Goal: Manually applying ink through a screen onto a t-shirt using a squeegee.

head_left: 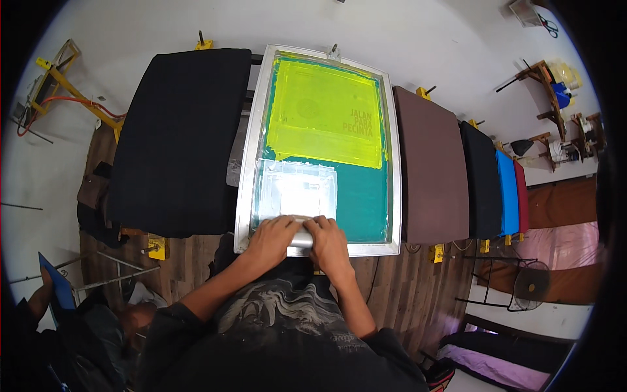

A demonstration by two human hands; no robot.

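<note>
A screen-printing frame with a pale metal border lies before me. Its mesh is green, with a large yellow-green patch over the far part; faint lettering shows at that patch's right. A clear, shiny sheet covers the near left of the mesh and reflects light. At the frame's near end, my left hand and my right hand sit side by side, fingers curled over a silvery rounded bar. Its kind is not plain, as the hands hide both ends. The fingertips are partly hidden.
Black fabric-covered board stands left of the frame; a brown board is close on the right. Beyond are black, blue and red boards. Another person's hand holds a blue panel at lower left. A fan stands right.
</note>
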